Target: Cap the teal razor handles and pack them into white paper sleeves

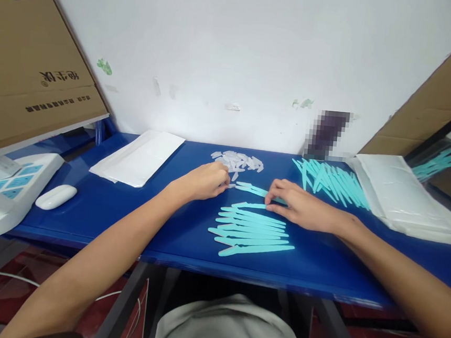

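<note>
My left hand (208, 180) is closed, its fingers pinched at a small translucent cap (231, 186). Just behind it lies a loose pile of similar translucent caps (239, 161). My right hand (295, 204) has its thumb and fingers closed at the handle end of a turquoise eyebrow razor (249, 206). A couple more turquoise razors (249, 188) point leftward from under that hand. Nearer me, several razors (253, 240) lie side by side in a rough row. Beyond my right hand is a heaped pile of turquoise razors (329, 180).
White plastic packets (139, 156) lie on the blue table (103, 216) at left, and a white padded packet (399, 192) at right. A white earbud case (56, 197) sits beside a white device (30, 189). Cardboard (33, 57) stands left; a jar of turquoise sticks (447, 157) stands right.
</note>
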A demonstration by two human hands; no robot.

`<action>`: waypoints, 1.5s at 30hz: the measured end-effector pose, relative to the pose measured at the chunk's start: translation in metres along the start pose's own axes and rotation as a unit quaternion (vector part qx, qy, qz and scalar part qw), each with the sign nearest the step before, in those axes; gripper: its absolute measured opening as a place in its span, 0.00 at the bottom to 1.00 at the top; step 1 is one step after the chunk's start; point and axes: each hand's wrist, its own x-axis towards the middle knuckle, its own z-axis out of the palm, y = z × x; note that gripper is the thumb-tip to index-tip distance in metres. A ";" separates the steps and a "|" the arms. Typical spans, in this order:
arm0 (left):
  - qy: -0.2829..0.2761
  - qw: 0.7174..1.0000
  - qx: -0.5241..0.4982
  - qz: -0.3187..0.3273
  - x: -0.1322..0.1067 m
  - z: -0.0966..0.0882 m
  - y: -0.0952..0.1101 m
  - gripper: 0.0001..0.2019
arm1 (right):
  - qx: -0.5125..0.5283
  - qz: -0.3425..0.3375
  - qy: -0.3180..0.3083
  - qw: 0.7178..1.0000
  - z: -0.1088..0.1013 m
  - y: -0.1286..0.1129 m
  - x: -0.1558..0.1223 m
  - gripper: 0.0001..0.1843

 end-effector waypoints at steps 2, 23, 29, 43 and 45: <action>0.006 0.999 0.029 0.015 0.001 0.000 0.000 0.09 | -0.001 -0.001 -0.007 1.000 -0.001 0.001 -0.001 0.20; 0.216 0.963 -0.155 -0.044 0.004 0.010 -0.008 0.13 | 0.195 0.084 0.175 0.962 0.002 0.009 0.005 0.17; 0.277 0.930 -0.236 -0.052 0.006 0.014 0.000 0.13 | 0.266 0.089 0.165 0.946 0.005 0.015 0.006 0.15; 0.337 0.888 -0.307 -0.060 0.008 0.019 0.003 0.13 | 0.429 0.153 0.169 0.874 0.005 0.015 0.010 0.13; 0.342 0.874 -0.338 -0.067 0.008 0.018 0.004 0.13 | 0.414 0.149 0.176 0.881 0.005 0.016 0.010 0.12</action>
